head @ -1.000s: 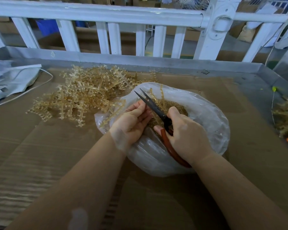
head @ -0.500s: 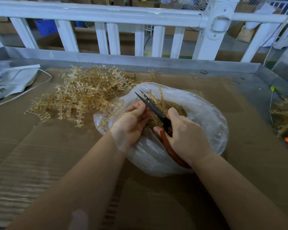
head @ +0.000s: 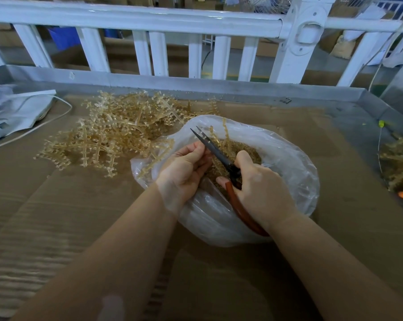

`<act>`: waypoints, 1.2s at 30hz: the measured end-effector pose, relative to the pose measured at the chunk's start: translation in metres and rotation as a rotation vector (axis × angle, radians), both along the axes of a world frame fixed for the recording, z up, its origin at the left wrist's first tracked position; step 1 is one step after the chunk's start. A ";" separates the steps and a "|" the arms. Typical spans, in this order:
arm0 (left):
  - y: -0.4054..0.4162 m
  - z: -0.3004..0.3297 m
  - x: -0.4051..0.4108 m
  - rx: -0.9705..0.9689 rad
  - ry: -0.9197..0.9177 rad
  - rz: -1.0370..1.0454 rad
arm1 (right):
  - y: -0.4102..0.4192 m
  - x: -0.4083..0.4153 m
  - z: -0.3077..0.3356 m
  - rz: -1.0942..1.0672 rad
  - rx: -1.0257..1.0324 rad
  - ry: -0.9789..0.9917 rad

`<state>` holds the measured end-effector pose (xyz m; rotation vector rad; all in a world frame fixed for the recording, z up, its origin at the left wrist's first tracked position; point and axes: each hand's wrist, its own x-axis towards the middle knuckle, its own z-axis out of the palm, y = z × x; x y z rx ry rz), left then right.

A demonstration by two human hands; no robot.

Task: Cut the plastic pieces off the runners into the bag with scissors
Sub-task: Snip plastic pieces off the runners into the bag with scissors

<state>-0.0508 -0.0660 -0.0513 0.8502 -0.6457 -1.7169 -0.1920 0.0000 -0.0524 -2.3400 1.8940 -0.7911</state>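
A clear plastic bag [head: 291,172] lies open on the cardboard, with a heap of cut amber pieces [head: 240,156] inside. My right hand [head: 263,191] grips the red handles of the scissors [head: 215,150], whose dark blades point up and left over the bag's mouth, nearly together. My left hand [head: 184,170] pinches a thin amber runner [head: 216,139] right beside the blades; most of the runner is hidden behind my fingers and the scissors. A big tangle of uncut runners [head: 117,133] lies on the cardboard to the left of the bag.
Cardboard [head: 80,216] covers a metal table with a raised rim [head: 196,86]; a white railing [head: 149,22] stands behind it. A white bag with a cord [head: 17,112] lies at far left. Another runner pile [head: 400,163] sits at the right edge.
The scissor blades have come closer together over the bag. Both hands stay in nearly the same spot.
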 end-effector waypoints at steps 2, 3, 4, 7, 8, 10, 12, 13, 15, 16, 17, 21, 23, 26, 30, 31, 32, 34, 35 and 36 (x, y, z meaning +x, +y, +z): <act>0.000 0.000 0.000 -0.005 -0.002 -0.001 | 0.000 0.000 0.000 0.001 0.005 -0.001; 0.001 0.000 0.000 -0.007 -0.002 -0.001 | 0.000 0.000 0.000 0.002 0.005 0.000; 0.001 0.000 0.000 -0.007 -0.001 0.000 | 0.000 0.000 0.000 0.003 0.002 0.007; 0.000 0.000 0.001 0.001 0.009 0.006 | 0.000 -0.001 0.000 0.002 -0.020 0.040; 0.000 0.000 0.001 0.003 0.013 0.007 | 0.000 -0.001 0.000 -0.001 -0.021 0.042; 0.000 0.000 0.001 0.001 0.013 0.015 | 0.000 -0.001 0.000 -0.009 -0.015 0.040; 0.001 0.000 0.000 -0.001 0.001 0.020 | 0.001 0.000 -0.001 -0.010 -0.013 0.033; 0.001 0.000 -0.001 -0.001 -0.004 0.021 | 0.001 0.000 -0.001 -0.010 -0.010 0.032; 0.001 0.000 -0.001 0.005 -0.009 0.022 | 0.000 0.000 -0.001 -0.007 -0.005 0.032; 0.001 0.000 -0.001 0.006 -0.009 0.023 | 0.000 0.000 -0.001 -0.003 -0.004 0.028; 0.001 0.001 -0.001 0.007 -0.008 0.024 | -0.001 0.000 -0.001 -0.001 -0.005 0.020; 0.000 0.001 -0.003 0.013 -0.009 0.019 | -0.002 0.000 -0.001 0.007 0.008 -0.030; 0.000 0.000 -0.002 0.016 -0.004 0.015 | -0.002 0.000 -0.001 0.013 0.009 -0.060; -0.001 0.001 0.000 0.014 0.008 0.001 | -0.002 0.000 0.000 0.018 0.001 -0.080; 0.000 0.001 0.000 0.012 0.013 -0.011 | -0.002 0.000 0.001 0.023 0.002 -0.097; 0.000 0.001 0.000 0.013 0.012 -0.013 | -0.002 -0.001 0.001 0.027 0.005 -0.103; -0.001 0.001 0.000 0.015 0.011 -0.017 | -0.002 -0.001 0.002 0.031 0.008 -0.106; -0.001 0.001 0.001 0.016 0.009 -0.024 | -0.002 -0.001 0.002 0.034 0.010 -0.108; -0.001 0.001 0.001 0.018 0.009 -0.026 | -0.002 -0.001 0.002 0.034 0.009 -0.107; -0.001 0.001 0.001 0.021 0.009 -0.026 | -0.002 -0.001 0.002 0.034 0.008 -0.104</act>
